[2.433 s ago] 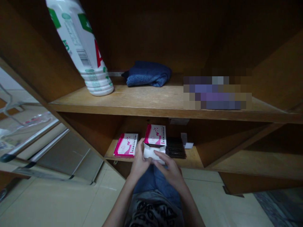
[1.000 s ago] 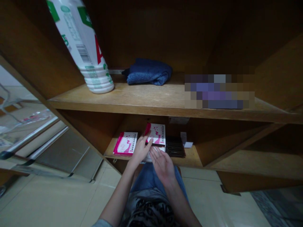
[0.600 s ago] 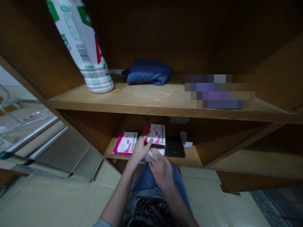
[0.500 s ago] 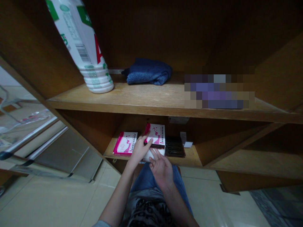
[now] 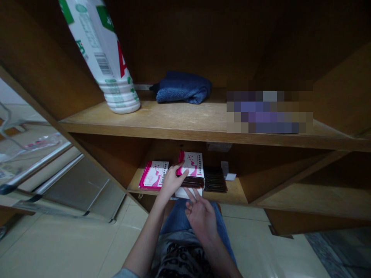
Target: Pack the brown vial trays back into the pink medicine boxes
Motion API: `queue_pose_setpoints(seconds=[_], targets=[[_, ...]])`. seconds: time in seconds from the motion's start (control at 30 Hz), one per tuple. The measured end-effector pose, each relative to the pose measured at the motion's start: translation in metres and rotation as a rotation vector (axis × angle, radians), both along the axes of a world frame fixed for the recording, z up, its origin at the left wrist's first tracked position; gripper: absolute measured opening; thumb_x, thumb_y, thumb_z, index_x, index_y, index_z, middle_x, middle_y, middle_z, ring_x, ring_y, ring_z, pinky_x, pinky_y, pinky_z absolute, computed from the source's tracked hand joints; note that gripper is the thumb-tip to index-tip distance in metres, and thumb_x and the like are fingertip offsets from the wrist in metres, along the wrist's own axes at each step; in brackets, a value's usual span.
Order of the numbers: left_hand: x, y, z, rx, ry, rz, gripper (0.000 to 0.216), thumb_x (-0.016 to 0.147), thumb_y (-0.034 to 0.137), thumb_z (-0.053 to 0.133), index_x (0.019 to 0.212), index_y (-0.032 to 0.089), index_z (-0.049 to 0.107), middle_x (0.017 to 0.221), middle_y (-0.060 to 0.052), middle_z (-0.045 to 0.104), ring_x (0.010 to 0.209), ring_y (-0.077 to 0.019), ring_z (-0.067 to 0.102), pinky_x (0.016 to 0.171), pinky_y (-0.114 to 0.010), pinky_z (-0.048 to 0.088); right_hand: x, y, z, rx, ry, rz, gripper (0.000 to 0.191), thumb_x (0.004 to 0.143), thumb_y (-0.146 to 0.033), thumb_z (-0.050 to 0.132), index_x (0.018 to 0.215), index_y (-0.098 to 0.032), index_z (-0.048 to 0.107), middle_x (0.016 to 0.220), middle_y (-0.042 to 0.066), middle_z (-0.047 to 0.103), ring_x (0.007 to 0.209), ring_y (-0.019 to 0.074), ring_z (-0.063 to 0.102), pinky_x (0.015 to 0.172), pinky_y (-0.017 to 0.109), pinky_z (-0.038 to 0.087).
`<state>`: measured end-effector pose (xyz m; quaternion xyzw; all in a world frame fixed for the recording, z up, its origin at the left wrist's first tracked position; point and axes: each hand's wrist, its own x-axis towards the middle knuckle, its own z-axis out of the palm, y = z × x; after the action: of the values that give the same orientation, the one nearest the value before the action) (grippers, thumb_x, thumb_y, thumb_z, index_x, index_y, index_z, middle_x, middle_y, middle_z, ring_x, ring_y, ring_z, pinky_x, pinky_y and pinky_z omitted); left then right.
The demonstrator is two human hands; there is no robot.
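Labelling: the tall white plastic bottle (image 5: 98,50) carries green patches, a barcode and a large red "A". The open pink-and-white cardboard box (image 5: 193,161) bears a column of dark characters, too small to read reliably; the closed pink-and-white box (image 5: 156,173) to its left is similarly printed.

Position: the open box is at the lower wooden shelf (image 5: 236,195), glossy dark flat packets (image 5: 194,182) showing at its mouth. The left hand (image 5: 171,183) lies along its left side, thumb and index finger spread; whether that grip clasps it cannot be told. The right hand (image 5: 202,217) has a loose grip, extended fingertips at the white cardboard flap (image 5: 180,192).

Obscured: bottle top cut off; pixelated patch (image 5: 261,112) unidentifiable.
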<state>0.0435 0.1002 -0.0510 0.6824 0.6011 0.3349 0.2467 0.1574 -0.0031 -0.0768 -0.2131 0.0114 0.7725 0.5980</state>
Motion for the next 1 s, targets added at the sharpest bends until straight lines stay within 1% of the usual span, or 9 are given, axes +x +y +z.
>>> queue_pose_setpoints(seconds=[0.1, 0.3, 0.4, 0.47, 0.53, 0.67, 0.77, 0.87, 1.0], targets=[[0.000, -0.001, 0.003, 0.002, -0.033, -0.002, 0.043, 0.080, 0.037, 0.058, 0.117, 0.014, 0.060, 0.115, -0.012, 0.066, 0.107, -0.0227, 0.060, 0.095, -0.035, 0.044, 0.000, 0.000, -0.006, -0.008, -0.050, 0.011, 0.029, 0.068, -0.025, 0.068, 0.097, -0.024, 0.064, 0.113, 0.006, 0.068, 0.067, 0.0146, 0.065, 0.051, 0.022, 0.045], [-0.002, 0.000, 0.006, -0.008, -0.080, -0.016, 0.043, 0.080, 0.035, 0.059, 0.117, 0.014, 0.060, 0.115, -0.013, 0.065, 0.107, -0.0232, 0.061, 0.095, -0.037, 0.045, -0.002, 0.003, -0.010, 0.011, -0.125, -0.001, 0.018, 0.067, -0.027, 0.068, 0.084, -0.021, 0.067, 0.107, 0.004, 0.069, 0.100, 0.0254, 0.064, 0.059, 0.025, 0.050], [-0.003, 0.000, 0.005, -0.009, -0.095, -0.028, 0.041, 0.079, 0.032, 0.059, 0.116, 0.015, 0.059, 0.116, -0.012, 0.065, 0.107, -0.0230, 0.060, 0.096, -0.038, 0.044, -0.001, 0.001, -0.008, -0.014, -0.216, 0.021, 0.020, 0.070, -0.031, 0.068, 0.087, -0.020, 0.067, 0.102, 0.003, 0.071, 0.076, 0.0185, 0.068, 0.050, 0.022, 0.048], [-0.003, 0.000, 0.005, -0.003, -0.093, -0.033, 0.041, 0.079, 0.032, 0.059, 0.116, 0.016, 0.059, 0.117, -0.011, 0.065, 0.108, -0.0230, 0.060, 0.096, -0.038, 0.044, -0.001, -0.001, -0.007, -0.031, -0.309, 0.014, 0.026, 0.073, -0.037, 0.066, 0.092, -0.019, 0.067, 0.099, 0.005, 0.072, 0.052, 0.0117, 0.062, 0.041, 0.020, 0.043], [-0.003, 0.000, 0.005, 0.004, -0.086, -0.038, 0.040, 0.079, 0.032, 0.059, 0.116, 0.016, 0.058, 0.117, -0.012, 0.064, 0.108, -0.0233, 0.059, 0.096, -0.038, 0.043, 0.000, -0.001, -0.006, -0.037, -0.393, -0.016, 0.035, 0.073, -0.044, 0.066, 0.097, -0.018, 0.066, 0.099, 0.006, 0.072, 0.040, 0.0076, 0.051, 0.036, 0.021, 0.040], [-0.003, -0.001, 0.006, -0.003, -0.073, -0.041, 0.039, 0.080, 0.031, 0.059, 0.115, 0.014, 0.058, 0.116, -0.012, 0.064, 0.108, -0.0234, 0.058, 0.096, -0.037, 0.043, 0.004, 0.003, -0.008, -0.029, -0.551, -0.035, 0.044, 0.066, -0.050, 0.071, 0.096, -0.019, 0.066, 0.093, 0.005, 0.073, 0.029, 0.0039, 0.039, 0.030, 0.020, 0.035], [-0.003, 0.000, 0.006, -0.008, -0.068, -0.045, 0.039, 0.080, 0.032, 0.058, 0.115, 0.014, 0.058, 0.116, -0.012, 0.064, 0.108, -0.0235, 0.058, 0.096, -0.038, 0.043, 0.009, 0.005, -0.011, 0.000, -0.640, -0.042, 0.038, 0.062, -0.047, 0.073, 0.084, -0.016, 0.067, 0.074, 0.003, 0.072, 0.024, 0.0030, 0.035, 0.029, 0.020, 0.034], [-0.002, 0.000, 0.006, -0.003, -0.063, -0.054, 0.040, 0.080, 0.031, 0.058, 0.116, 0.014, 0.058, 0.117, -0.012, 0.063, 0.109, -0.0239, 0.058, 0.096, -0.037, 0.043, 0.015, 0.000, -0.014, 0.029, -0.656, -0.051, 0.036, 0.062, -0.044, 0.073, 0.079, -0.013, 0.065, 0.056, -0.001, 0.066, 0.023, 0.0036, 0.034, 0.029, 0.020, 0.034], [-0.002, -0.001, 0.008, -0.008, -0.039, -0.046, 0.040, 0.080, 0.032, 0.057, 0.117, 0.015, 0.058, 0.116, -0.012, 0.064, 0.108, -0.0249, 0.059, 0.094, -0.038, 0.044, 0.019, -0.009, -0.015, 0.035, -0.617, -0.074, 0.034, 0.062, -0.040, 0.073, 0.084, -0.015, 0.065, 0.056, -0.003, 0.063, 0.028, 0.0066, 0.042, 0.030, 0.020, 0.037]])
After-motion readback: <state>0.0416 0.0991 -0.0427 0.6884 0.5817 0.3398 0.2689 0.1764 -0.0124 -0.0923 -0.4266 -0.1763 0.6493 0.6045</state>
